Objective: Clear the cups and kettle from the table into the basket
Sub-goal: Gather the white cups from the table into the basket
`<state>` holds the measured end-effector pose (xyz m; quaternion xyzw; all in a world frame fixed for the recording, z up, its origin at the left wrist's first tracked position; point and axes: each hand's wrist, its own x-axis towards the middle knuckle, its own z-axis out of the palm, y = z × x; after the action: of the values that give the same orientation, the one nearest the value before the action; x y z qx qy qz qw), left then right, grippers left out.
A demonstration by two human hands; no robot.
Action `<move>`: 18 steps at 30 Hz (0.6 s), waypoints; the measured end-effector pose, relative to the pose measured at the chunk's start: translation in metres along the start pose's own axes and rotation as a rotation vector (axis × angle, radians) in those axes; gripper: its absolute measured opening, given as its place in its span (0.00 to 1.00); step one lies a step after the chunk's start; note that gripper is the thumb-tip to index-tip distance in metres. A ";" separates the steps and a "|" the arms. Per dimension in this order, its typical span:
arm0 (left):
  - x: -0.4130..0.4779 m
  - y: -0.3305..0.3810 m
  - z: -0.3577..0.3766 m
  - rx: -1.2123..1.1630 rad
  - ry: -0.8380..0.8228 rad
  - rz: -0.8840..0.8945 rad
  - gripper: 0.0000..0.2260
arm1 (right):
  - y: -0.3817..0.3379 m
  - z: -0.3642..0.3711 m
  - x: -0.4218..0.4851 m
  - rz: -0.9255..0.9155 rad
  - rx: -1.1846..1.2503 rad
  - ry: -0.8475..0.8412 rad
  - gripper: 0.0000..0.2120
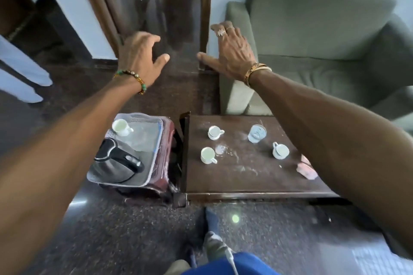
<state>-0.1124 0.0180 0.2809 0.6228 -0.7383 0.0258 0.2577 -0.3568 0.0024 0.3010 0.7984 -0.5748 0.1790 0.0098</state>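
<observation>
Head view: both arms reach out. The left hand [139,56] is at eleven o'clock and the right hand [232,51] at one, fingers [156,39] spread wide, holding nothing. The kettle [116,163] and one cup [120,127] sit in the basket [136,115] at eight o'clock. Three more cups [215,132] [207,155] [280,150] and a glass [257,133] stand on the surface [245,176] just beside it, at its three o'clock.

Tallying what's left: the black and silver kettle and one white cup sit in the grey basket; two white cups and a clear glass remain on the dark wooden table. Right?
Not two: the head view shows three white cups on the dark wooden table, with the clear glass. The black and silver kettle and one white cup do sit in the grey basket.
</observation>
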 end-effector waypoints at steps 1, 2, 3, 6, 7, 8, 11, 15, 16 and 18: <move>-0.003 0.005 0.001 -0.010 0.001 0.022 0.22 | 0.005 -0.005 -0.011 0.023 -0.021 -0.001 0.39; -0.008 0.011 0.002 -0.009 -0.004 0.037 0.23 | 0.009 -0.010 -0.023 0.036 -0.047 -0.002 0.39; -0.012 0.016 0.004 -0.001 -0.016 0.047 0.24 | 0.015 -0.015 -0.035 0.052 -0.066 -0.001 0.39; -0.023 0.039 0.009 0.009 -0.052 0.070 0.25 | 0.031 -0.031 -0.070 0.105 -0.102 0.015 0.38; -0.027 0.050 0.011 0.001 -0.063 0.080 0.24 | 0.037 -0.036 -0.083 0.124 -0.117 0.015 0.38; -0.030 0.062 0.012 -0.006 -0.075 0.092 0.24 | 0.043 -0.043 -0.095 0.145 -0.129 0.014 0.38; -0.032 0.103 0.018 -0.030 -0.109 0.170 0.24 | 0.067 -0.064 -0.129 0.220 -0.159 0.030 0.38; -0.031 0.161 0.033 -0.084 -0.110 0.252 0.23 | 0.101 -0.088 -0.166 0.322 -0.159 0.056 0.38; -0.032 0.175 0.038 -0.099 -0.119 0.271 0.22 | 0.110 -0.091 -0.175 0.347 -0.150 0.067 0.38; -0.036 0.203 0.051 -0.123 -0.143 0.306 0.22 | 0.129 -0.096 -0.197 0.399 -0.136 0.085 0.38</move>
<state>-0.3167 0.0772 0.2795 0.4863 -0.8412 -0.0249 0.2352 -0.5559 0.1602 0.3079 0.6580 -0.7313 0.1720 0.0522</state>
